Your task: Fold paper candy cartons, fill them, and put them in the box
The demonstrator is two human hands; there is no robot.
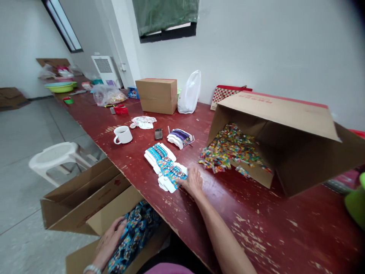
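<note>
My right hand (192, 180) rests on the red table (251, 220), fingers lying on the near end of a row of white-and-blue packets (165, 166). My left hand (111, 236) reaches down into an open cardboard box (94, 213) on the floor beside the table and lies on blue printed packets (134, 232) piled inside it. Whether it grips any of them is hard to tell. A second small stack of packets with purple print (180, 137) lies farther back on the table.
A large cardboard box (285, 129) lies on its side at the right, spilling colourful sweets (228, 150). Also on the table: a white mug (123, 134), a phone (158, 134), a closed box (157, 95), plastic bags. A white stool (57, 156) stands on the floor.
</note>
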